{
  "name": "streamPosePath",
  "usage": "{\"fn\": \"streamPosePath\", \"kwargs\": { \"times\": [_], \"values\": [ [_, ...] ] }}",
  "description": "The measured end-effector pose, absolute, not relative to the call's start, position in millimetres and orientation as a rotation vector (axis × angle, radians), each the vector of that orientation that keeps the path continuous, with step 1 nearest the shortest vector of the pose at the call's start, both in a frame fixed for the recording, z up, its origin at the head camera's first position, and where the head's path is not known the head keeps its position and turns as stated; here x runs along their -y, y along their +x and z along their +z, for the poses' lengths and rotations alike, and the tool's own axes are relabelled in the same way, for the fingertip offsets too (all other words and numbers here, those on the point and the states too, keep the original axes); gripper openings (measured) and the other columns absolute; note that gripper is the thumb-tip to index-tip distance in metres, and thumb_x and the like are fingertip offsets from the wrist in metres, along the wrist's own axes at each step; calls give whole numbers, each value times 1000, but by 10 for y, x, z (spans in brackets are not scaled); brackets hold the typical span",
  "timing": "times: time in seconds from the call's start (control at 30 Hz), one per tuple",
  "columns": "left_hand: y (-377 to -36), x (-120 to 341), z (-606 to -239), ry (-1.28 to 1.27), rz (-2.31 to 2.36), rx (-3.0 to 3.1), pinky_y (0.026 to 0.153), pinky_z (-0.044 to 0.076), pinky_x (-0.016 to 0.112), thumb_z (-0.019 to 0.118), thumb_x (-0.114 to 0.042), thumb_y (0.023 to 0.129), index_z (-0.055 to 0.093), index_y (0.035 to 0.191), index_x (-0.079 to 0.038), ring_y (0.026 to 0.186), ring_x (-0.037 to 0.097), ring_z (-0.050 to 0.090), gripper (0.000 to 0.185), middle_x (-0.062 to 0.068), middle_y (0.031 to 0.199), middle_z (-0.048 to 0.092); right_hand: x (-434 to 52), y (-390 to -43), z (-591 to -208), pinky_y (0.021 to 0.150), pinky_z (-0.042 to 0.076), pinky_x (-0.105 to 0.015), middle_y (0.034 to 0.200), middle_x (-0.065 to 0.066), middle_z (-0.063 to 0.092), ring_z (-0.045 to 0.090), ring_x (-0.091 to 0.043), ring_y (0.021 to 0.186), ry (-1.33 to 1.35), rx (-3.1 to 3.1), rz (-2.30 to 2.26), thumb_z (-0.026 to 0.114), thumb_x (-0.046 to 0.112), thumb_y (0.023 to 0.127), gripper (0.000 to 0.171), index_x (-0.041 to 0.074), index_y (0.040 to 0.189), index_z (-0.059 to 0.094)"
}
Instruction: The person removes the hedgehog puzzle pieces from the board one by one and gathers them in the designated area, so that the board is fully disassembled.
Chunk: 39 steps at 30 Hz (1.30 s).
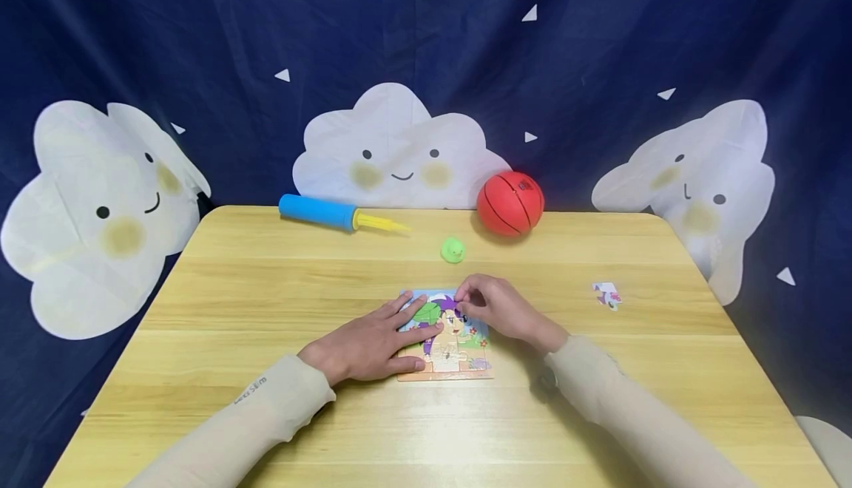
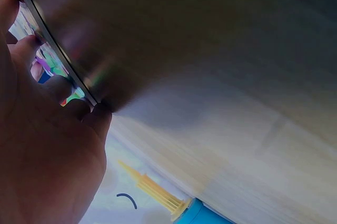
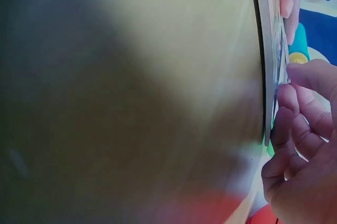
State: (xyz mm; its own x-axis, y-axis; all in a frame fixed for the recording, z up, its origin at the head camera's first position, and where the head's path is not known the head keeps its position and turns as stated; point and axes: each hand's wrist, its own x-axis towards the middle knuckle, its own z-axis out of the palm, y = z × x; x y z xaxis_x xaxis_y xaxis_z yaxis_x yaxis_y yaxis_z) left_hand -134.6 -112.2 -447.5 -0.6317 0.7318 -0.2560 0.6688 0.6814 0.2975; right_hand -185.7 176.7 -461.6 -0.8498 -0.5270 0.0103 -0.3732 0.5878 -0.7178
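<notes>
A small cartoon jigsaw puzzle board (image 1: 459,361) lies flat on the wooden table (image 1: 266,288), near the middle. My left hand (image 1: 376,340) rests flat on the board's left side with straight fingers; the left wrist view shows these fingers (image 2: 31,50) at the board's edge (image 2: 58,63). My right hand (image 1: 489,305) sits at the board's top right corner, its thumb and forefinger curled and pinching a puzzle piece (image 1: 450,300) there. The right wrist view shows those bent fingers (image 3: 295,124) against the board's rim (image 3: 268,50).
A loose puzzle piece (image 1: 607,296) lies off to the right. At the back edge stand a red ball (image 1: 510,203), a blue and yellow hand pump (image 1: 319,212) and a small green object (image 1: 452,250). A dark cloud-print cloth hangs behind.
</notes>
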Motion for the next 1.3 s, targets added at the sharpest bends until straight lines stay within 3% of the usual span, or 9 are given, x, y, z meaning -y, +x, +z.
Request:
{"fn": "streamPosePath", "kwargs": {
  "times": [0.47,0.67,1.07,1.3],
  "values": [
    [-1353,1115,-4477,1099,249,-2536,137,26,53,48,-62,112,36,171,-41,172,36,7,64,7,185,12,-1767,-1869,-4614,82,53,-23,92,3,73,60,-13,88,-703,-2596,-1133,80,7,99,8,10,107,77],
    [-1353,1114,-4476,1095,252,-2532,137,25,53,48,-62,112,36,171,-41,172,36,7,64,6,185,11,-1850,-1888,-4588,88,56,-28,95,3,75,64,-14,91,-677,-2621,-1179,80,9,100,11,10,110,79],
    [-1342,1115,-4471,1107,262,-2536,137,24,53,49,-60,112,38,170,-38,172,37,8,63,8,185,12,-2582,-1888,-4433,94,52,-37,107,0,78,65,-19,101,-421,-2694,-1212,82,23,100,19,16,118,79],
    [-1346,1117,-4469,1105,259,-2538,137,25,54,50,-60,112,37,171,-39,172,36,7,64,7,185,12,-3111,-1847,-4399,70,48,-26,99,-3,74,57,-15,86,-353,-2815,-1194,84,24,99,18,16,115,82]
  ]
}}
